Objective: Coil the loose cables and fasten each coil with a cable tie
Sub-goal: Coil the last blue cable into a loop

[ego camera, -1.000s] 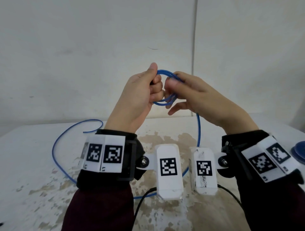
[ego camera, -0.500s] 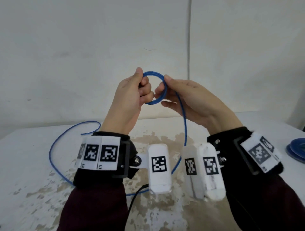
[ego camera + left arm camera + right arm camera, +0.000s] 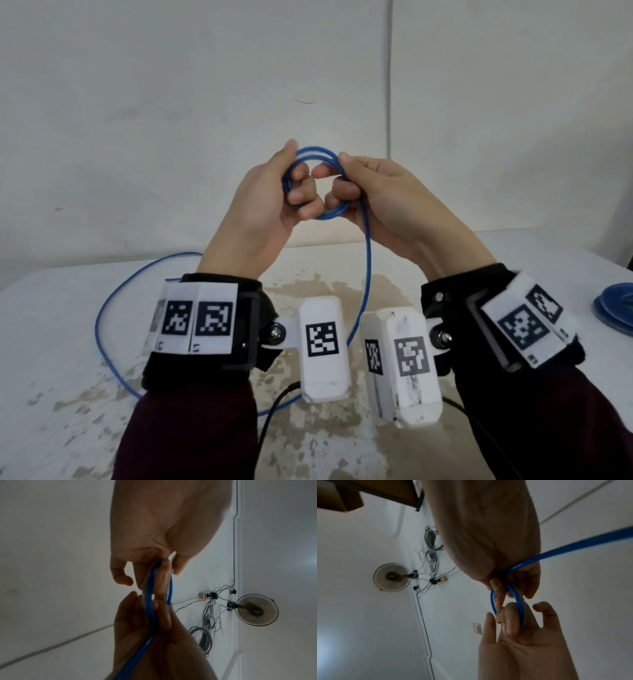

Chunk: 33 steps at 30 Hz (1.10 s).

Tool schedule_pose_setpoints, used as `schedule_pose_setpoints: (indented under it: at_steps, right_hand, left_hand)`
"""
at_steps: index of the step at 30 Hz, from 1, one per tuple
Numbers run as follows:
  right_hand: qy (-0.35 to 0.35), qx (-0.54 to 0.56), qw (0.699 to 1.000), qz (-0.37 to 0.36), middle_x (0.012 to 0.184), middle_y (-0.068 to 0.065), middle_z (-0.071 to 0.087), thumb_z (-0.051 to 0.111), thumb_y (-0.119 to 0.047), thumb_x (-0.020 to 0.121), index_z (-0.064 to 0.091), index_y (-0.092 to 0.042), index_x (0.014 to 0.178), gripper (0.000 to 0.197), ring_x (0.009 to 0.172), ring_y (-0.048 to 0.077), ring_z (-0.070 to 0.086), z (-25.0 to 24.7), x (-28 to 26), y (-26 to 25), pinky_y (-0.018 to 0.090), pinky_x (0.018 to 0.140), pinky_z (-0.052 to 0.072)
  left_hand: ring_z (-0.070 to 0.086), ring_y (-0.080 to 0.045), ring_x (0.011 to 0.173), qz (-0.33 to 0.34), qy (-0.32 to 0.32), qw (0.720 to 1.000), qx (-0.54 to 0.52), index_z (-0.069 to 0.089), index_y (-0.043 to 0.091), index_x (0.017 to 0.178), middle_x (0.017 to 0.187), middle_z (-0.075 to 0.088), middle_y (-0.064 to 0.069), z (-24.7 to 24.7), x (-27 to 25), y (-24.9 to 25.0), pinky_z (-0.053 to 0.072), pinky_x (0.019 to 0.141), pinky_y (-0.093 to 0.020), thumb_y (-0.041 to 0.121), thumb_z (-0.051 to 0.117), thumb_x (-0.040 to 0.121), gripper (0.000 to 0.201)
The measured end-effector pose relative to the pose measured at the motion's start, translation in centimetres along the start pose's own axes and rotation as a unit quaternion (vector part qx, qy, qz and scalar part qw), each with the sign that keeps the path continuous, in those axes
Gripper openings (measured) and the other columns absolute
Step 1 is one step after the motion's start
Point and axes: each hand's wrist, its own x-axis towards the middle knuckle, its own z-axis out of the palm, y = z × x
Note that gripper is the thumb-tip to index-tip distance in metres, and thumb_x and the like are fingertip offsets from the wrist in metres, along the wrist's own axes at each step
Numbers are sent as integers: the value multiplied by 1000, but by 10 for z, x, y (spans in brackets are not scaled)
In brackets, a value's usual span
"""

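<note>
A thin blue cable is wound into a small coil [image 3: 318, 214] held up above the white table [image 3: 51, 359]. My left hand [image 3: 295, 164] grips the coil's left side, thumb on top and fingers curled through the ring. My right hand [image 3: 342, 178] pinches the right side. From the right hand the loose cable [image 3: 367, 274] hangs down between my wrists and sweeps left in a wide loop on the table [image 3: 102, 335]. In the left wrist view the coil [image 3: 150, 588] runs between both hands' fingers. The right wrist view shows the coil [image 3: 521, 605] the same way.
A second blue coil [image 3: 616, 308] lies at the table's right edge. A pale wall stands close behind the table. The wrist views show a wall fan [image 3: 256, 609], a power strip [image 3: 206, 595] and hanging grey cable bundles [image 3: 205, 641].
Both hands have shifted their hold round the coil, and the ring now shows more than one turn. The loose strand still hangs from the right hand.
</note>
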Motion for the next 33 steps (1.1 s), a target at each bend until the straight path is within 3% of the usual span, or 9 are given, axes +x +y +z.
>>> schedule_pose_setpoints:
  at_steps: [4,9,12,15,19,23,26,30,33]
  right_hand:
    - [8,-83,997,-3,48,-8,35,31,-22,105,57,-8,83,36,56,13,44,0,-1,-1,21,64,45]
    - [-33,-169,985,-7,47,-12,38,34,-24,104,54,-9,81,34,52,11,44,4,-4,-3,28,70,44]
    - [-35,-149,988,-10,51,-8,45,34,-25,104,60,-9,83,37,56,11,51,6,-5,-3,36,78,51]
    - [-24,-139,990,-7,63,1,62,35,-24,104,65,-6,90,37,64,13,62,4,-7,-7,29,76,57]
    - [-26,-102,994,13,79,9,70,35,-25,104,65,-5,95,38,78,17,69,4,-7,-7,33,81,58]
    - [-43,-49,997,44,86,5,68,30,-26,104,64,-9,98,38,91,17,66,7,-4,-2,37,92,51]
    - [-47,-39,997,52,80,-1,65,30,-28,104,63,-15,88,39,89,13,64,4,-4,-4,36,97,45]
    - [-34,-84,996,11,62,-5,43,29,-27,105,47,-16,75,36,68,14,45,-2,-5,-8,30,84,42]
    - [4,-223,974,-29,68,2,33,32,-29,104,46,-15,75,35,65,15,32,-13,-6,-14,28,73,34]
  left_hand:
    - [31,-13,44,-15,-54,996,63,35,15,65,58,26,-1,-5,-3,2,35,50,-19,28,40,101,38]
    - [24,-11,48,-46,-115,987,101,38,14,70,50,37,10,-15,-9,7,31,49,-17,25,41,98,30]
    - [20,-10,47,-8,-92,986,142,36,14,68,51,28,8,-17,-10,10,22,49,-18,24,39,101,34]
    - [19,-13,47,26,-53,985,162,33,16,66,54,20,7,-16,-8,10,24,50,-19,28,41,101,38]
    - [23,-39,58,62,-1,988,140,33,17,67,52,20,7,-9,-6,8,32,67,-27,32,43,101,39]
    - [23,-12,43,121,63,983,120,30,15,66,48,23,9,0,-6,7,30,47,-17,27,37,103,40]
    - [22,-9,40,140,51,985,86,30,15,68,50,22,7,3,-5,7,29,43,-16,23,34,104,37]
    - [36,-15,41,112,-17,990,84,37,12,69,51,29,3,2,-3,3,37,49,-19,22,31,104,37]
    - [58,-16,57,107,-37,971,211,48,8,74,60,45,-1,0,-3,-2,48,67,-25,19,38,103,32]
